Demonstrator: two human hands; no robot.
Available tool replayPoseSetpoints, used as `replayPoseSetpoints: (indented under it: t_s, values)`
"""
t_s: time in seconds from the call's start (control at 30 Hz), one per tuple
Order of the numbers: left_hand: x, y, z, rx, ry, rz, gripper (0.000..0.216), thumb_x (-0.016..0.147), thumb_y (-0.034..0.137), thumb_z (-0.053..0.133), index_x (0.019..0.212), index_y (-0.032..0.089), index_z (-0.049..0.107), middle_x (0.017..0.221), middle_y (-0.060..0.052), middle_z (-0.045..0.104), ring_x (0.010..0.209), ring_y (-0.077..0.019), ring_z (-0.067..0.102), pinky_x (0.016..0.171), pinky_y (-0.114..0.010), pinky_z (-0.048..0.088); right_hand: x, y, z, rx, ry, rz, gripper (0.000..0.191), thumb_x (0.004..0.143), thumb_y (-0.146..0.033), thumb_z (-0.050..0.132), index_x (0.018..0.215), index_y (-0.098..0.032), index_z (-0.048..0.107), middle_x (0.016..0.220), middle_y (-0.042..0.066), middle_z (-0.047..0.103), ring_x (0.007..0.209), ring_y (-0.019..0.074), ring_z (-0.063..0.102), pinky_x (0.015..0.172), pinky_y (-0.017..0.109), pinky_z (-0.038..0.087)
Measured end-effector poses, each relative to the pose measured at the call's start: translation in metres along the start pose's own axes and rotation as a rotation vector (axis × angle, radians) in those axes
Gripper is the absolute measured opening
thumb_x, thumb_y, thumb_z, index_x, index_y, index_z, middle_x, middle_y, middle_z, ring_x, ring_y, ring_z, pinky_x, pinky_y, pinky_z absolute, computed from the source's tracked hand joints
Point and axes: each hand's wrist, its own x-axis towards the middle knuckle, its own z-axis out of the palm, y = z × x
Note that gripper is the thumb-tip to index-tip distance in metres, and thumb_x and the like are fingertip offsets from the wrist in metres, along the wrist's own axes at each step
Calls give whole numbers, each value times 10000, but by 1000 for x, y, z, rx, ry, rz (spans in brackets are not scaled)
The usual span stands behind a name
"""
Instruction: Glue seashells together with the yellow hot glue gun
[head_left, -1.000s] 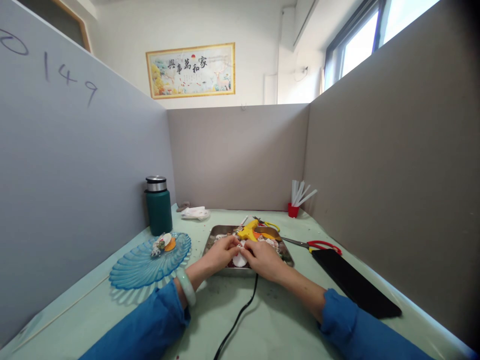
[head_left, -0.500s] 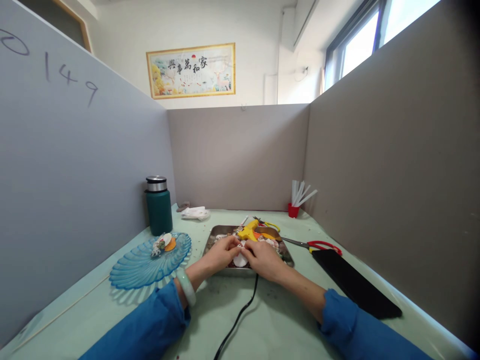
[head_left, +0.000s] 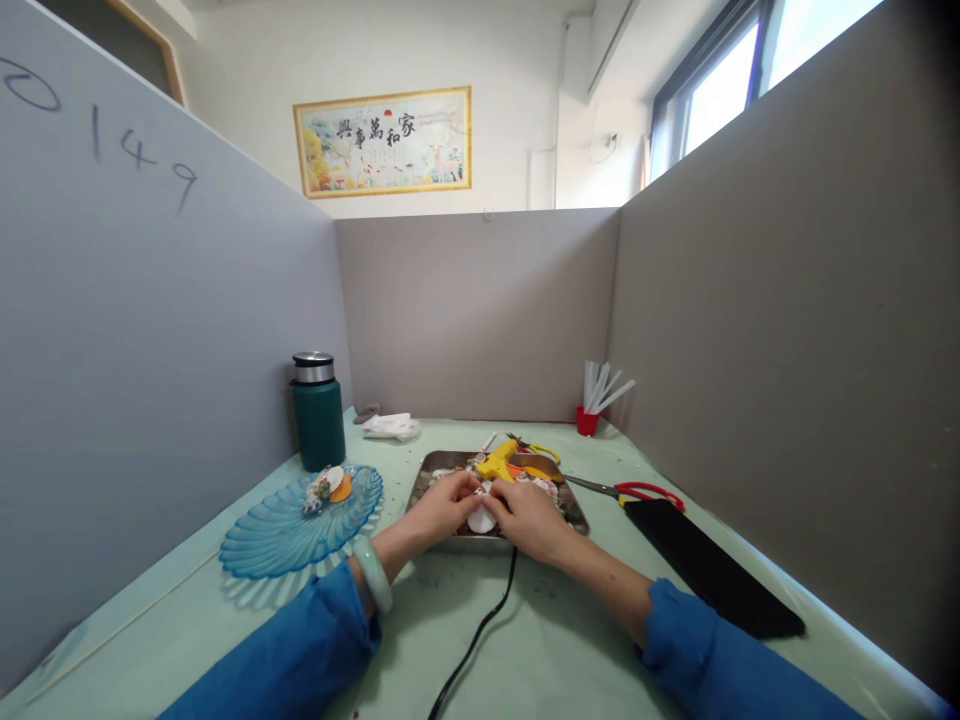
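Both my hands meet over the near edge of a metal tray point(head_left: 427, 468) filled with several shells. My left hand point(head_left: 441, 508) and my right hand point(head_left: 527, 516) have their fingers curled and pinched together round a small white shell point(head_left: 480, 520) held between them. A yellow glue gun point(head_left: 498, 462) lies in the tray just beyond my fingers, and its black cord point(head_left: 480, 630) runs toward me between my arms. I wear blue sleeves and a pale green bangle point(head_left: 373, 572) on the left wrist.
A blue glass shell-shaped plate point(head_left: 277, 530) with a few shells sits at the left, a green flask point(head_left: 317, 412) behind it. Red-handled scissors point(head_left: 637, 490) and a black flat object point(head_left: 709, 566) lie at the right. A red cup of white sticks point(head_left: 589, 412) stands at the back.
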Motion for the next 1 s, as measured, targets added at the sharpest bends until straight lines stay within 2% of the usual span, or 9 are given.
replayPoseSetpoints:
  t_s: [1.0]
  values:
    - [0, -2, 0, 60, 19, 0, 143, 730, 270, 511, 806, 150, 527, 660, 8, 541, 607, -109, 499, 533, -198, 371, 0, 1, 2, 1, -25, -4, 344, 891, -398, 365, 789, -168, 601, 736, 36, 622, 662, 128, 516, 565, 227, 255]
